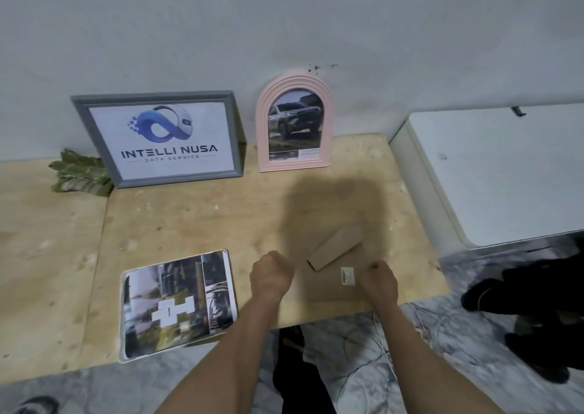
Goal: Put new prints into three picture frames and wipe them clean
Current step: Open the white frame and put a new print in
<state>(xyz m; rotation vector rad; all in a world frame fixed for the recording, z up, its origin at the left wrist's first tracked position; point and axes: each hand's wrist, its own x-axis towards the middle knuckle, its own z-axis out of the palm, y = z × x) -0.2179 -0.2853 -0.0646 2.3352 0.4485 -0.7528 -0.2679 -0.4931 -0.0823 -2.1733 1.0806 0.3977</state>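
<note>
A brown picture frame [328,287] lies face down near the table's front edge, its cardboard stand [335,247] sticking up and a white sticker [347,276] on its back. My left hand [271,274] grips its left edge with curled fingers. My right hand [377,282] grips its right edge the same way; the fingertips of both are hidden. A stack of photo prints [177,303] lies to the left. A grey frame [158,138] with a logo print and a pink arched frame [295,127] with a car print lean on the wall.
A folded green cloth [79,173] lies beside the grey frame at the back left. A white cabinet [493,173] stands against the plywood table's [205,217] right end. Black bags [531,290] and white cables [379,341] are on the marble floor below.
</note>
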